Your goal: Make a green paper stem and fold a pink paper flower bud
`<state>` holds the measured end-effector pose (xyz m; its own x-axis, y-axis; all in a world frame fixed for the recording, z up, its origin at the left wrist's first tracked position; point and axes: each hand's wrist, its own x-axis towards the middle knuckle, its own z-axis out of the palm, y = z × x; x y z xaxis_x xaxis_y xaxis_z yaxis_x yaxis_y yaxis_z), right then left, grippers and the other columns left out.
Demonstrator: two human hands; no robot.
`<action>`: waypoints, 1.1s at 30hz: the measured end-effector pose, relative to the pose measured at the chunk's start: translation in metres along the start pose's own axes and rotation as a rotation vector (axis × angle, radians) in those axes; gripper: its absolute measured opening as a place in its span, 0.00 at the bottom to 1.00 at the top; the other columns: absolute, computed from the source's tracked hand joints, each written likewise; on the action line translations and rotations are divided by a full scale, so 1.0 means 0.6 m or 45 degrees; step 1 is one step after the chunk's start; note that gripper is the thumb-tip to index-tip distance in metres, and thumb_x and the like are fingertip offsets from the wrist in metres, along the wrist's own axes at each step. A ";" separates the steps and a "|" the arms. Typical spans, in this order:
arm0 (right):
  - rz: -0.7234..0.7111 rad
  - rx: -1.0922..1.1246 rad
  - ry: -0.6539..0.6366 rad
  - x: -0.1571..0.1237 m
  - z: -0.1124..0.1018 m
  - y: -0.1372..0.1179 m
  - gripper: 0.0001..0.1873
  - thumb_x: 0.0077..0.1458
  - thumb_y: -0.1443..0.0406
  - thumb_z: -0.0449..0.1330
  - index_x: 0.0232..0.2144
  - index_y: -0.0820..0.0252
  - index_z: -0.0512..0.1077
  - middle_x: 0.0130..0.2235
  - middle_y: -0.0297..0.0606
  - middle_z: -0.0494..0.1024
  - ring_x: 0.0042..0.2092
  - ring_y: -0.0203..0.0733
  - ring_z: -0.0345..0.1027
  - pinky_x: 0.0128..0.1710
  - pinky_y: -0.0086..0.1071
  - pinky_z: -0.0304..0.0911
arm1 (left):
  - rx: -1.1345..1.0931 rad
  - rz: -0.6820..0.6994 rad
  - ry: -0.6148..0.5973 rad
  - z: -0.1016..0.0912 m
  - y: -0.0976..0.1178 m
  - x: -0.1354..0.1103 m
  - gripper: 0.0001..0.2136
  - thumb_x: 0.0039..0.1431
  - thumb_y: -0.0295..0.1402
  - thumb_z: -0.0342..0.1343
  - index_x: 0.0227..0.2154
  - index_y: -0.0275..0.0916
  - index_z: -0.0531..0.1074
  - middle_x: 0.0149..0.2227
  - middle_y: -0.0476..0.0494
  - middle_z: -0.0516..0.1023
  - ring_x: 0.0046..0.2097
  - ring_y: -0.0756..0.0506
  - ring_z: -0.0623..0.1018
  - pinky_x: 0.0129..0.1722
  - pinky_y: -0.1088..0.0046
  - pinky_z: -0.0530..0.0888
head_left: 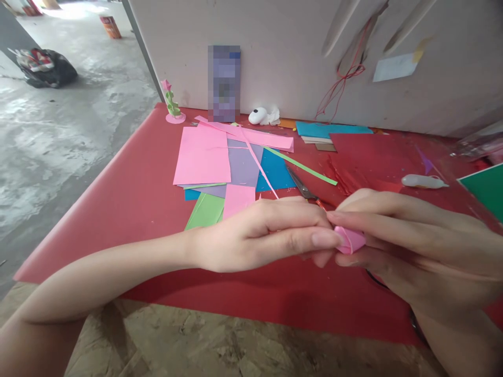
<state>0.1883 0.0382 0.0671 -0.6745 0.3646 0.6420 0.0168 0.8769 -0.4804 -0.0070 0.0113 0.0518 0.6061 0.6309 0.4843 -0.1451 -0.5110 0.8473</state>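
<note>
A small folded pink paper piece [351, 241], rolled into a pointed bud shape, is pinched between both hands above the red table. My left hand [267, 230] reaches in from the left, its thumb and fingers closed on the near side of the paper. From the right, my right hand [412, 246] closes its fingers and thumb around the same piece, partly hiding it. Just behind the hands lie scissors [303, 187] with orange-red handles, partly covered. A narrow pink paper strip [259, 165] runs down toward my left hand.
Pink sheets [202, 157], purple, blue and green paper [206, 209] overlap at centre-left. A paper flower [171, 102] stands at the back left. A white glue bottle [422, 181] lies at right. Behind the red table [129, 209] rises a pale panel [283, 52].
</note>
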 end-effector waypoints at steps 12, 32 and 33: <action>0.054 0.108 -0.061 0.008 -0.002 -0.004 0.26 0.52 0.75 0.60 0.51 0.49 0.70 0.37 0.29 0.72 0.36 0.23 0.69 0.39 0.12 0.68 | -0.011 -0.089 0.007 0.002 0.006 0.001 0.09 0.61 0.20 0.47 0.27 0.35 0.67 0.30 0.47 0.72 0.34 0.56 0.71 0.37 0.85 0.71; -0.013 -0.073 -0.071 0.004 -0.003 0.013 0.22 0.55 0.67 0.59 0.53 0.45 0.68 0.37 0.31 0.74 0.35 0.30 0.69 0.36 0.23 0.69 | 0.020 -0.164 0.187 -0.001 -0.003 -0.001 0.04 0.56 0.26 0.56 0.28 0.31 0.72 0.30 0.44 0.75 0.35 0.52 0.74 0.39 0.74 0.73; -0.014 -0.050 -0.072 0.003 -0.003 0.015 0.23 0.55 0.68 0.60 0.53 0.45 0.68 0.38 0.31 0.74 0.35 0.30 0.69 0.36 0.24 0.69 | 0.028 -0.168 0.177 -0.001 -0.003 -0.001 0.03 0.56 0.26 0.57 0.28 0.31 0.72 0.30 0.43 0.76 0.35 0.51 0.74 0.39 0.73 0.73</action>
<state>0.1884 0.0470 0.0652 -0.7151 0.3380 0.6119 0.0376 0.8927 -0.4491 -0.0078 0.0123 0.0502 0.5048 0.7669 0.3963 -0.0537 -0.4303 0.9011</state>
